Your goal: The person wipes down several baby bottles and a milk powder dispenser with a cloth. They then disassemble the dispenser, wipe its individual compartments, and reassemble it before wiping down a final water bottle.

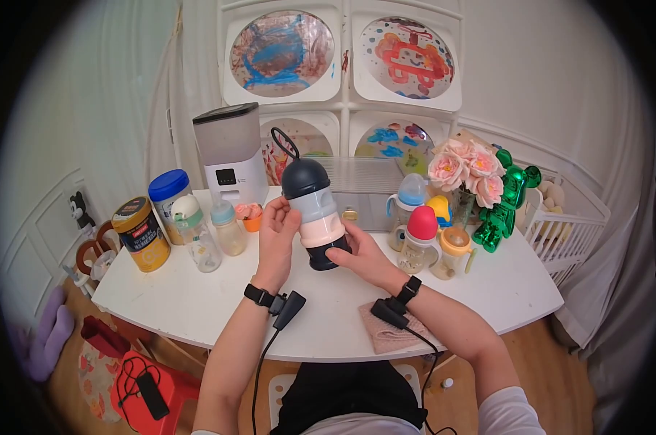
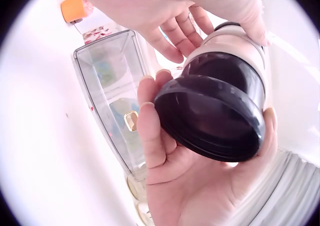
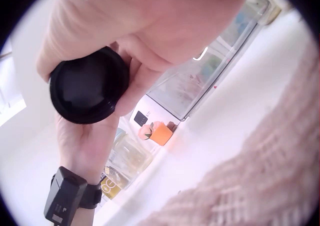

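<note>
A stacked container (image 1: pixel 320 221) with a dark domed lid, a loop on top, grey-blue and pink sections and a dark base is held slightly tilted above the table. My left hand (image 1: pixel 278 230) grips its middle from the left, thumb on its side. Around the dark base curl the fingers of my right hand (image 1: pixel 360 255). In the left wrist view, the base (image 2: pixel 210 118) shows a hollow, rimmed underside, with the right hand (image 2: pixel 187 186) around it. The right wrist view shows the round dark underside (image 3: pixel 89 85) between both hands.
Tubs and bottles (image 1: pixel 197 235) stand left on the white table (image 1: pixel 197 312), near a grey-and-white dispenser (image 1: pixel 230 156). A clear box (image 1: pixel 364 206) is behind. More bottles (image 1: pixel 418 243), flowers (image 1: pixel 465 170) and a green bear figure (image 1: pixel 505 203) stand right. A pink cloth (image 1: pixel 397 333) lies at the front edge.
</note>
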Demonstrator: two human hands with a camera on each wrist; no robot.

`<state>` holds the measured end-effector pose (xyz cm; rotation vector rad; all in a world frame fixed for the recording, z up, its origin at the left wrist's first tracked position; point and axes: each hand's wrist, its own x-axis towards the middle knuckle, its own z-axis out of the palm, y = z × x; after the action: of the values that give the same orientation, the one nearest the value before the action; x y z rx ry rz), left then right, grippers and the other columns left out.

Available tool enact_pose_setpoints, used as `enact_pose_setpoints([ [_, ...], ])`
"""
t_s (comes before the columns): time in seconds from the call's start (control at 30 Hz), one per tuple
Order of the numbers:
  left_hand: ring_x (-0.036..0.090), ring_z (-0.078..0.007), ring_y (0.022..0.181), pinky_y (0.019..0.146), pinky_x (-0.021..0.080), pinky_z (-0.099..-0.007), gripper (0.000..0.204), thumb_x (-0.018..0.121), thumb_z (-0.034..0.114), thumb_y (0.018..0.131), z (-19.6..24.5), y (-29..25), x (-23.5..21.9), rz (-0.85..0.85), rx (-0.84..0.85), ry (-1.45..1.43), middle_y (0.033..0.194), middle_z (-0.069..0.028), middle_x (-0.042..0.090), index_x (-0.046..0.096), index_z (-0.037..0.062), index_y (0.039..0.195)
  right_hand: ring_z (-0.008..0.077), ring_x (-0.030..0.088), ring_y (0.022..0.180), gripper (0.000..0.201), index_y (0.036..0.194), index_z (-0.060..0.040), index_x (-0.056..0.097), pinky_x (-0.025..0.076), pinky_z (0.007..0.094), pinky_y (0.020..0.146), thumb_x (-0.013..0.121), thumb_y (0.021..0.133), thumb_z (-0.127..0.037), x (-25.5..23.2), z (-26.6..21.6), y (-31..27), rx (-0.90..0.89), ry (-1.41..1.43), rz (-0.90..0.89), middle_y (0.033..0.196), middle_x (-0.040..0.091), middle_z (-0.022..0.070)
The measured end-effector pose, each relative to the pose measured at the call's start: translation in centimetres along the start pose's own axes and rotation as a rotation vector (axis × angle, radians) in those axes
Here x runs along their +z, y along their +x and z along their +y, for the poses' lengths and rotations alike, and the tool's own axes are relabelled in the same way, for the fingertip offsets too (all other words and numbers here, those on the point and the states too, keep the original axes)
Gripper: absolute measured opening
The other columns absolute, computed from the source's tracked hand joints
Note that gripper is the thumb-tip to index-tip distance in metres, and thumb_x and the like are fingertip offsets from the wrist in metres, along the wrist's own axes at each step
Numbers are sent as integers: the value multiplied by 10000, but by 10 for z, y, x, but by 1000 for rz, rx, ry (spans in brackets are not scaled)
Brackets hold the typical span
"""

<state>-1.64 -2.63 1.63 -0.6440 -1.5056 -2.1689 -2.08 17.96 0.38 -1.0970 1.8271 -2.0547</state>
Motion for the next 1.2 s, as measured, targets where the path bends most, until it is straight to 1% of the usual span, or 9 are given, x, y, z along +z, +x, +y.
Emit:
enact_pose_setpoints([
  [0.27, 559, -222, 1343, 1152, 435, -385, 788, 831, 393, 937, 5, -11, 15, 15, -98, 86, 1411, -144, 574, 415, 1, 1479, 213, 629, 1290, 1007, 1662, -9, 208, 499, 352, 1099, 853, 910, -186, 2, -1, 3, 18, -479, 114, 1382, 657, 179],
  [0.4, 559, -234, 1354, 1153, 452, -402, 818, 837, 366, 915, 5, -9, 7, -55, -173, 0, 1440, -125, 561, 390, 45, 1520, 208, 680, 1205, 1100, 1695, -50, 144, 533, 341, 1018, 873, 885, -202, 1, 5, 2, 50, -204, 24, 1330, 687, 205],
  [0.47, 548, -234, 1378, 1156, 462, -419, 816, 812, 453, 918, 7, -9, -2, -160, -212, -79, 1464, -111, 554, 415, 59, 1511, 230, 548, 1398, 1109, 1701, -85, 164, 476, 391, 1135, 882, 866, -218, 5, -6, -2, 52, 56, -64, 1565, 512, 153],
  [0.57, 529, -233, 1405, 1180, 442, -434, 830, 787, 507, 928, 8, -7, -10, -301, -227, -194, 1490, -94, 540, 405, 81, 1528, 236, 466, 1476, 1115, 1709, -113, 147, 431, 416, 1183, 872, 866, -184, 5, -11, -3, -7, 103, -104, 1617, 446, 130],
  [0.67, 511, -225, 1414, 1210, 396, -422, 861, 803, 493, 924, -10, -7, -22, -273, -220, -250, 1500, -93, 526, 372, 87, 1549, 244, 437, 1499, 1133, 1708, -97, 141, 390, 410, 1215, 885, 860, -203, 4, -17, -5, 119, 119, -111, 1615, 451, 126],
  [0.8, 490, -203, 1426, 1215, 365, -389, 923, 843, 545, 885, 0, 0, -9, -162, -50, -144, 1498, -92, 530, 383, 84, 1538, 245, 456, 1481, 1124, 1700, -68, 148, 379, 396, 1220, 888, 864, -197, 1, -8, -3, 75, 93, -63, 1612, 453, 126],
  [0.93, 528, -180, 1368, 1176, 393, -369, 807, 806, 505, 940, 8, 1, -6, -96, -54, -73, 1429, -87, 592, 440, 60, 1505, 225, 462, 1470, 1085, 1686, -39, 171, 399, 392, 1206, 881, 876, -168, 0, -6, -2, 45, 65, 18, 1593, 469, 122],
  [1.13, 561, -190, 1346, 1184, 402, -375, 804, 760, 489, 980, 7, 1, -9, -174, -199, -194, 1445, -97, 578, 400, 40, 1541, 207, 538, 1389, 961, 1604, -26, 322, 450, 384, 1152, 899, 855, -195, 5, -8, 1, -28, -127, 50, 1516, 540, 106],
  [1.2, 569, -201, 1342, 1180, 414, -385, 845, 791, 464, 958, -4, -3, -2, -197, -82, -97, 1452, -104, 568, 372, 36, 1554, 212, 581, 1345, 920, 1565, -20, 375, 472, 379, 1126, 908, 843, -221, 8, -13, 0, -48, -254, 85, 1474, 579, 111],
])
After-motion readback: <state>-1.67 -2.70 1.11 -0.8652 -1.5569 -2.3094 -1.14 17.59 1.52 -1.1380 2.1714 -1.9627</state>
